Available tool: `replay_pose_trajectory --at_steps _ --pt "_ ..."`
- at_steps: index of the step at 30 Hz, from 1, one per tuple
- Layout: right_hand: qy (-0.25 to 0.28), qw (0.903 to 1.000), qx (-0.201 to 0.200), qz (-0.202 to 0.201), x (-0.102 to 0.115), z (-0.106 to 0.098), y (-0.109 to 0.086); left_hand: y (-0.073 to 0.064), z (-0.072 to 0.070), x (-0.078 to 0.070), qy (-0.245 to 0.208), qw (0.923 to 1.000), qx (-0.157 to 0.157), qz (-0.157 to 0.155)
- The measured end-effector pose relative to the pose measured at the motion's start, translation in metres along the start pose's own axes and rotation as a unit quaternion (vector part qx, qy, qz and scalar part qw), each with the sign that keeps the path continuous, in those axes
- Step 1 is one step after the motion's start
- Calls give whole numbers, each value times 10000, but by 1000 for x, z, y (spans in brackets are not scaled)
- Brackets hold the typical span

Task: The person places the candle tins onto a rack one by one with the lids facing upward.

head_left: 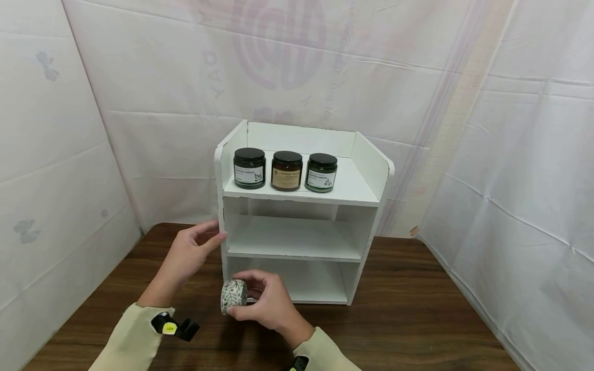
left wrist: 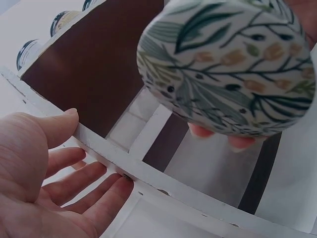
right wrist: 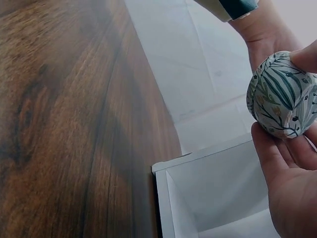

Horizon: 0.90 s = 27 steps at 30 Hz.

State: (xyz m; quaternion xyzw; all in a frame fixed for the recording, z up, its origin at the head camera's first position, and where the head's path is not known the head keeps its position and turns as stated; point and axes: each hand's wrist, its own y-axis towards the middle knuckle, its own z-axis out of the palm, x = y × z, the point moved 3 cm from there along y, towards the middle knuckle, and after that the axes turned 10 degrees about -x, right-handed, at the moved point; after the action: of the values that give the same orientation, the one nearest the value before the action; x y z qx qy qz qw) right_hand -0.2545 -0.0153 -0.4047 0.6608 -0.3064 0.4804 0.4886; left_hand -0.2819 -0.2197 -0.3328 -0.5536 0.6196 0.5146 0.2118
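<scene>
Between the thumb and fingers of my right hand [head_left: 271,304] is a small round tin [head_left: 233,297] with a green leaf and orange flower pattern. It is held in front of the lower left part of a white three-level shelf [head_left: 297,238]. The right wrist view shows the fingers gripping the sides of the tin [right wrist: 280,99]. My left hand [head_left: 191,253] is at the shelf's left side, its thumb by the front edge. In the left wrist view, the left hand's fingers [left wrist: 94,191] lie loosely extended against the white edge.
On the shelf's top level stand three black-lidded candle jars: a green one [head_left: 249,169], an amber one [head_left: 286,171] and another green one [head_left: 321,173]. The shelf stands on a dark wooden table [head_left: 417,309]. White sheets [head_left: 162,77] hang behind and at both sides.
</scene>
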Motion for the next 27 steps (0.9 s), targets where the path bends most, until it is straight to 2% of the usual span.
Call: replay_pose_trajectory --at_steps 8,14,27 --pt "252 9994 -64 -229 -1 0 1 0 0 0 -8 10000 16 12" --pt "551 9985 -16 -33 -1 1 1 0 -1 -1 -6 10000 37 4" --pt "335 9994 -64 84 0 -4 -2 -1 -1 -3 49 10000 64 21"
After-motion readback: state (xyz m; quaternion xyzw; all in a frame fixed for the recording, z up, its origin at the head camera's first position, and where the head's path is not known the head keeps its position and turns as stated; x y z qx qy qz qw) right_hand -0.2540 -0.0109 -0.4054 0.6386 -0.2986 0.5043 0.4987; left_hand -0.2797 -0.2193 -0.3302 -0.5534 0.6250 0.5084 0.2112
